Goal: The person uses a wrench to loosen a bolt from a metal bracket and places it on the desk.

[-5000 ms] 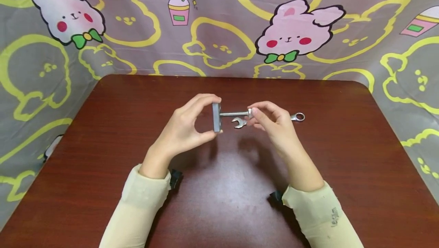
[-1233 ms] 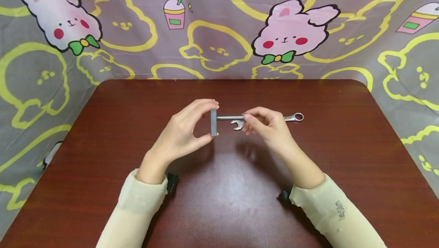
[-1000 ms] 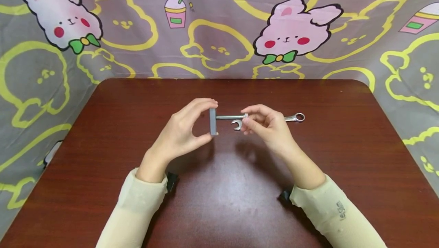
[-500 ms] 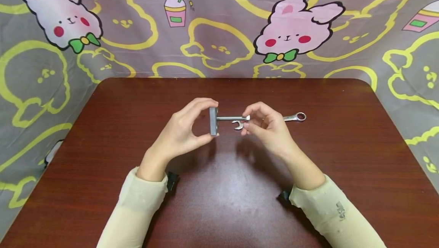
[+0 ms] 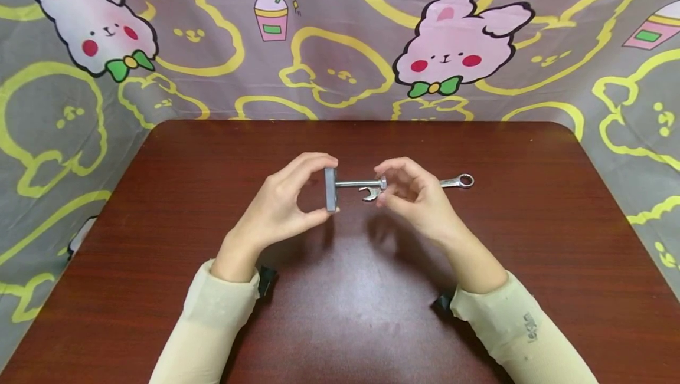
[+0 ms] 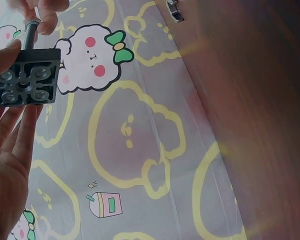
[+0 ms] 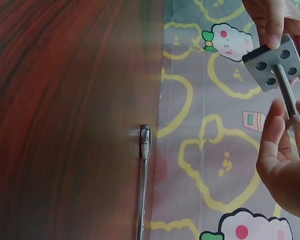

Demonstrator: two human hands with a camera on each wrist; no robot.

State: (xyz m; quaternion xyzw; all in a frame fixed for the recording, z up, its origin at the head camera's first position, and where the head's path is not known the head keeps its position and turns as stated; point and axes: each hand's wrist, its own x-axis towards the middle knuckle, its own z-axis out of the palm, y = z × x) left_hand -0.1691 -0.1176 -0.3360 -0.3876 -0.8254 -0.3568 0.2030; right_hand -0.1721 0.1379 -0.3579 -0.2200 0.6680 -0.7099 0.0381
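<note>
My left hand (image 5: pixel 281 195) holds a grey square plate (image 5: pixel 330 189) on edge by its top and bottom, above the table. Four-cornered holes show on the plate's face (image 7: pixel 268 74) in the right wrist view, and its ribbed back (image 6: pixel 25 80) in the left wrist view. A long hex bolt (image 5: pixel 358 183) stands out of the middle of the plate toward the right. Around the bolt's hex head (image 5: pixel 383 183) my right hand (image 5: pixel 419 195) has thumb and fingers spread apart, with gaps on either side of the head.
A combination wrench (image 5: pixel 457 181) lies on the brown table (image 5: pixel 350 313) behind my right hand, which hides its middle. Its open end (image 5: pixel 370 194) shows beneath the bolt. A patterned cloth (image 5: pixel 340 18) hangs behind and at both sides of the table.
The right thumb and fingers, which pinched the bolt head about a second ago, have spread away from it. The left hand still holds the plate in nearly the same place.
</note>
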